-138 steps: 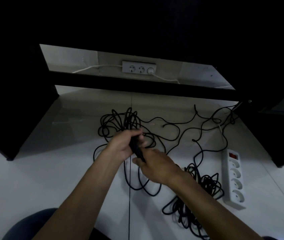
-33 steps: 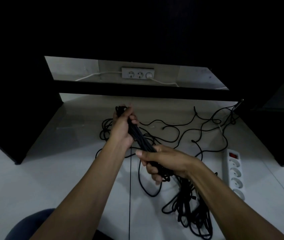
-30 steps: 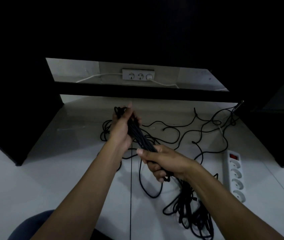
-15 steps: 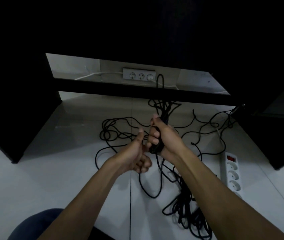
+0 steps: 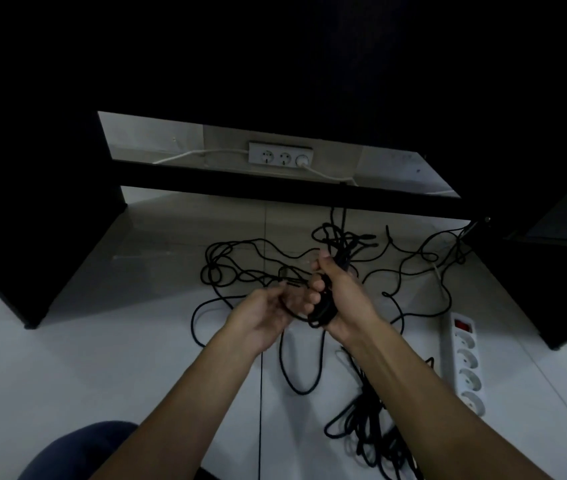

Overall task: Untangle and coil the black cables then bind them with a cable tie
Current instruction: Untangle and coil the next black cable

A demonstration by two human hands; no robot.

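The right hand [image 5: 340, 292] is closed tight around a bunch of black cables [image 5: 327, 306]. The bunch stands almost straight up and down in the fist. Some loops poke out above the thumb, and more hang out below the wrist. The left hand [image 5: 268, 313] is just beside it, on the left, with its palm turned up. Its fingers [image 5: 304, 301] are curled, and a thin black strand [image 5: 289, 282] runs over them toward the bunch. The hand is blurry, so I cannot tell if it pinches the strand or only touches it. The carrying thing here is the floor [image 5: 102, 358], made of white tiles, under a dark desk [image 5: 275, 199]. Most of the loose cable [image 5: 237, 258] still lies spread on the tiles, away from the person and to the left of the fist. A second messy pile [image 5: 372, 441] lies near the bottom edge, under the right arm. A white power strip [image 5: 465, 365] lies at the right side. Another white socket strip [image 5: 280, 157] sits far back behind the desk bar. I think the coiling is only partly done. The loose part lies on the left hand's side, so that hand looks best placed to pull in the next loop and bring it to the fist. I see no cable tie.
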